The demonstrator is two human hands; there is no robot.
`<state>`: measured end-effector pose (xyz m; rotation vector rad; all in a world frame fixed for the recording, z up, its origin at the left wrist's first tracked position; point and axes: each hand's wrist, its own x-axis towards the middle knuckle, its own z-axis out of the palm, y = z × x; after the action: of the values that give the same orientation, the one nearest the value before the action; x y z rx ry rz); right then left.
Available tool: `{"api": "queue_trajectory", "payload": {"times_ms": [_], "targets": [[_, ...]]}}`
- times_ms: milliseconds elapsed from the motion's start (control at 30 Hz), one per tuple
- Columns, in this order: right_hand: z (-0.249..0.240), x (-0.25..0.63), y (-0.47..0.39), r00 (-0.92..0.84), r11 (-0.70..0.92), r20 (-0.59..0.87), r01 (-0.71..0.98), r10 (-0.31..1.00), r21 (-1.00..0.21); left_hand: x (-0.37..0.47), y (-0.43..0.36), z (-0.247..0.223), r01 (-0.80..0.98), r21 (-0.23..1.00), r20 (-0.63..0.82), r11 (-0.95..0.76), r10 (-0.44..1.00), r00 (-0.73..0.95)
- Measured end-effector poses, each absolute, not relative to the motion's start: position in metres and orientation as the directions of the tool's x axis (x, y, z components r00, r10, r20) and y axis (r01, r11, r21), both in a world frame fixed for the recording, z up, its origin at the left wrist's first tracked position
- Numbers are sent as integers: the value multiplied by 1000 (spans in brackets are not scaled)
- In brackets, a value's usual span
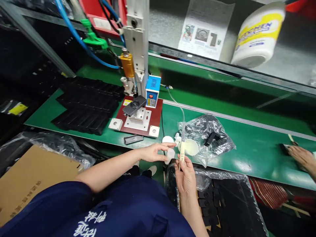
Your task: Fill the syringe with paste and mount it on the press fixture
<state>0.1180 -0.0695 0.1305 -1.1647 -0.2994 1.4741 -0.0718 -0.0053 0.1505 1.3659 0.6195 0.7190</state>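
My left hand (153, 153) curves its thumb and fingers around a small translucent white bottle (170, 154) at the bench's front edge. My right hand (185, 172) grips a slim cream-handled tool (182, 152) with dark writing on the handle and a narrow greyish upper part, pointing away from me. Whether that end is a blade or a brush I cannot make out. Right behind the tool lies a round pale yellowish dish (192, 147). A white round lid or cup (168, 140) sits just beyond my left fingers. Some crumpled white material (177, 137) lies between them.
A press fixture (140, 121) with a black part (134, 105) stands left, beside a blue box (153, 91). Black trays (86, 105) fill the left bench. Clear plastic bag (209, 131) lies right. A co-worker's hand (302, 158) is far right. A white tub (259, 36) sits on the shelf.
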Motion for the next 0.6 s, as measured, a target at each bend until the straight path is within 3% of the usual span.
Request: {"api": "queue_trajectory", "payload": {"times_ms": [133,267,433,600], "targets": [[125,94,-62,81,-331,-439,-538,895,-775,-82,-10,165,-89,996,70,-14,746,663],[121,67,-59,-5,-350,-378,-392,926,-851,-96,-21,159,-23,1000,25,-13,734,679],[107,48,-56,-119,-290,-286,-17,951,-957,-121,-32,138,7,1000,0,-6,799,601],[90,69,-34,11,-251,-265,362,964,-898,-145,-39,130,37,999,-24,7,862,506]]}}
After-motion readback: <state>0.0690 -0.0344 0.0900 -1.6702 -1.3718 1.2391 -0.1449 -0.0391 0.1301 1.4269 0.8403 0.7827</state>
